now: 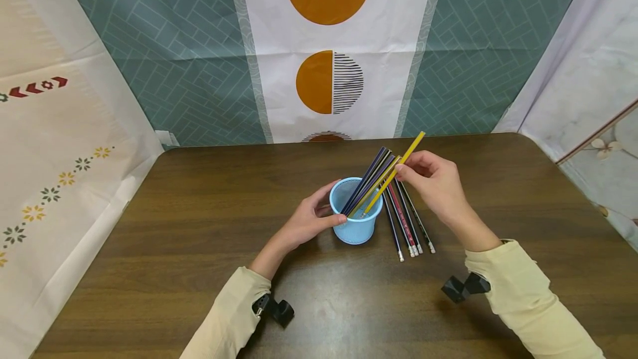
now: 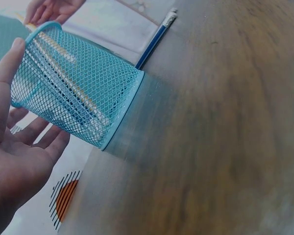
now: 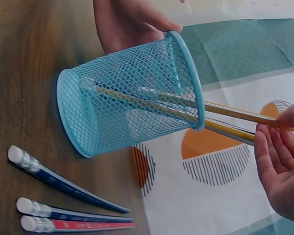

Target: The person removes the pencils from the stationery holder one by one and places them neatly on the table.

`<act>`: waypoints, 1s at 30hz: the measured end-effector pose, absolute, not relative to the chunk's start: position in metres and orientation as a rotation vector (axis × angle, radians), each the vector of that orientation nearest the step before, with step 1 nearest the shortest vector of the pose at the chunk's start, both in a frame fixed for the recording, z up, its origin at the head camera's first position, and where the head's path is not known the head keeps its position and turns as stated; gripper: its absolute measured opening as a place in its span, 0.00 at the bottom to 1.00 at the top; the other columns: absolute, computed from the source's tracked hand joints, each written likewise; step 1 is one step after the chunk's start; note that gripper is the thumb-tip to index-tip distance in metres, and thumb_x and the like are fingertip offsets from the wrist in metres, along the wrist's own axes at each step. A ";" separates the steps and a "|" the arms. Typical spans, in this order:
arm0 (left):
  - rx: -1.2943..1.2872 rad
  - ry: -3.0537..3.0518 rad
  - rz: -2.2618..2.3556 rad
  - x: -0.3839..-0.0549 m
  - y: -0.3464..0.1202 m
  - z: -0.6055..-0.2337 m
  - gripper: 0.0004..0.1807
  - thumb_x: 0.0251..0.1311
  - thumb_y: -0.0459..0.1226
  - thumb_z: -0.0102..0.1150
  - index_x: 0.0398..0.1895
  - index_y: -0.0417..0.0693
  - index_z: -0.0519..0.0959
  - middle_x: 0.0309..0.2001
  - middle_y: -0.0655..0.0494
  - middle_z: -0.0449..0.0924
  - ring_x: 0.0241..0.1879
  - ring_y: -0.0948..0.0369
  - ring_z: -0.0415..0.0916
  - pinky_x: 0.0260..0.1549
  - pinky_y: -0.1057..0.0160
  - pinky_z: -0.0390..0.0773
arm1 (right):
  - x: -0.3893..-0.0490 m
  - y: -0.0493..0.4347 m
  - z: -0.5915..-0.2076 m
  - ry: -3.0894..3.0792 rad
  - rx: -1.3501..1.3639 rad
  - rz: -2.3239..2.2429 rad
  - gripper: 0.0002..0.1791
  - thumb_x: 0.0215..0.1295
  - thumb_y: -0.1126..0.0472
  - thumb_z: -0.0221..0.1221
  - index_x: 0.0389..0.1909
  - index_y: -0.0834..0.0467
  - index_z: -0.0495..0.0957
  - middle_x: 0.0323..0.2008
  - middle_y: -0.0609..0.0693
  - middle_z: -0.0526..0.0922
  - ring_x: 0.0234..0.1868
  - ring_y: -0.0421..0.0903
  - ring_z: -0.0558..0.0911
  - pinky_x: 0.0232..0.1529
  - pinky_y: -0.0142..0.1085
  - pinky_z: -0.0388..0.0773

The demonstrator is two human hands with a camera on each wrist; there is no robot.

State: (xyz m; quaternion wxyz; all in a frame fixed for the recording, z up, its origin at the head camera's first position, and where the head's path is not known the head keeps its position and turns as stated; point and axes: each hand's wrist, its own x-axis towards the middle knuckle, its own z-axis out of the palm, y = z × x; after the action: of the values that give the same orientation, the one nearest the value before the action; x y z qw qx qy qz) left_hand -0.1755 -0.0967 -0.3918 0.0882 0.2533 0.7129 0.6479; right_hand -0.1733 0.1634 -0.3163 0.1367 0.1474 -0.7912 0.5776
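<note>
A light blue mesh pencil cup (image 1: 355, 231) stands upright on the table with several pencils (image 1: 366, 179) leaning out toward the right. My left hand (image 1: 311, 218) holds the cup from its left side, thumb at the rim and fingers around the far side. My right hand (image 1: 435, 181) pinches a yellow pencil (image 1: 411, 148) between thumb and fingers near its upper part. The pencil's eraser end is inside the cup, above the bottom, as the right wrist view shows through the mesh (image 3: 137, 98). Another yellow pencil leans in the cup beside it.
Several dark pencils and a red pencil (image 1: 402, 220) lie on the wooden table (image 1: 224, 209) just right of the cup, eraser ends toward me. A patterned cloth (image 1: 199, 71) hangs behind the table's far edge. Black wrist cameras (image 1: 279, 310) sit on both sleeves.
</note>
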 end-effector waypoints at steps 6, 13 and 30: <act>0.748 2.117 1.931 -0.175 -0.097 -0.392 0.40 0.56 0.30 0.67 0.72 0.41 0.60 0.65 0.42 0.66 0.61 0.48 0.68 0.58 0.55 0.71 | -0.174 0.166 -0.312 -2.283 0.467 1.603 0.08 0.64 0.67 0.62 0.37 0.70 0.78 0.29 0.47 0.83 0.30 0.40 0.82 0.33 0.26 0.79; 0.746 2.122 1.928 -0.175 -0.097 -0.392 0.40 0.56 0.30 0.67 0.72 0.41 0.60 0.65 0.42 0.66 0.62 0.48 0.68 0.58 0.55 0.70 | -0.173 0.170 -0.306 -2.276 0.472 1.567 0.08 0.64 0.66 0.63 0.38 0.69 0.79 0.30 0.46 0.84 0.30 0.39 0.83 0.33 0.26 0.79; 0.755 2.100 1.946 -0.176 -0.096 -0.394 0.40 0.56 0.28 0.66 0.72 0.40 0.60 0.64 0.40 0.68 0.61 0.48 0.69 0.59 0.56 0.70 | -0.170 0.178 -0.287 -2.137 0.458 1.627 0.06 0.61 0.71 0.63 0.35 0.70 0.78 0.27 0.43 0.84 0.29 0.40 0.83 0.33 0.25 0.78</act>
State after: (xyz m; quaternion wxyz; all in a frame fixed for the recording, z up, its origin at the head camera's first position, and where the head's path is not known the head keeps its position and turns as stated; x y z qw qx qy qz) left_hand -0.1764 -0.0962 -0.3942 0.0904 0.2540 0.7064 0.6544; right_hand -0.1695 0.1781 -0.2871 0.2071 0.1643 -0.7673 0.5842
